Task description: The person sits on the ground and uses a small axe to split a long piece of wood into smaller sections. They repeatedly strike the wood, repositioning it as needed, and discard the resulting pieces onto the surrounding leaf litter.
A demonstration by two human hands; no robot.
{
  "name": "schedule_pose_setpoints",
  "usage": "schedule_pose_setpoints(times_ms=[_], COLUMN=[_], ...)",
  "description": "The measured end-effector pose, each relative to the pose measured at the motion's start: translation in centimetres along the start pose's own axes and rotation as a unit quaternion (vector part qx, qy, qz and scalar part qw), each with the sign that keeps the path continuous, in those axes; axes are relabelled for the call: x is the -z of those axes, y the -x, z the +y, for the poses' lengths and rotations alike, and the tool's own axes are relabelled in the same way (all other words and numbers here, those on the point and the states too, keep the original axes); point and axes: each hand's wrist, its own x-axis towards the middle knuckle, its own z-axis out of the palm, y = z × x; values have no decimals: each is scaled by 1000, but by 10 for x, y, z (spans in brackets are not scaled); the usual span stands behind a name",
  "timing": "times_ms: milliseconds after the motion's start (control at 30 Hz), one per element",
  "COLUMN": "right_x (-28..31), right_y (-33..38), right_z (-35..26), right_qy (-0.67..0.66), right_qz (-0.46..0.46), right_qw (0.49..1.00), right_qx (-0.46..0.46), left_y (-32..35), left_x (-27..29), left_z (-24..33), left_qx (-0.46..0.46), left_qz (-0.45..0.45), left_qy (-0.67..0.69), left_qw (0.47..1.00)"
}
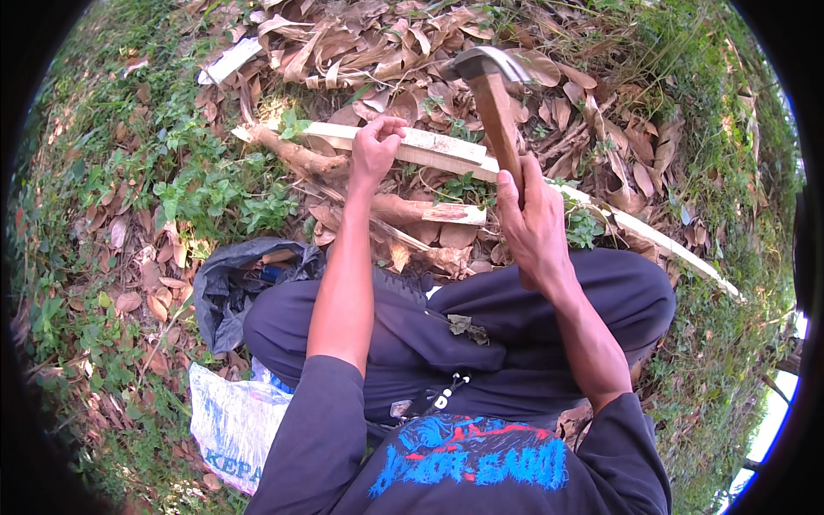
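My right hand [534, 219] grips the wooden handle of a claw hammer [496, 112], whose metal head is raised above the leaves beyond the wood. My left hand [376, 148] is closed, fingers curled and thumb side toward the boards. Whatever its fingertips may hold is too small to make out. Directly by that hand, a short pale wooden strip [446, 147] overlaps a long thin wooden strip [665, 241] that runs off to the right. A thick branch [296, 154] lies under the strips' left end.
A split log piece [455, 213] lies in front of my crossed legs. At my left are a black plastic bag [225, 296] with things inside and a white sack [233, 421]. Another pale wood piece [230, 60] rests at the far left, among dry leaves and grass.
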Motion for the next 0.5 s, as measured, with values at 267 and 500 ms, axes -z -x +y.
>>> schedule_pose_setpoints(times_ms=[267, 500], right_x=[6, -19], right_y=[-9, -10], right_z=[2, 17], right_qy=[-38, 12], right_qz=[-24, -13], right_qw=[997, 999], right_qx=[-65, 36], left_y=[-1, 0], left_x=[0, -1], left_z=[-2, 5], left_qx=[-5, 11], left_qz=[13, -4], left_qy=[9, -7], left_qw=[1000, 1000])
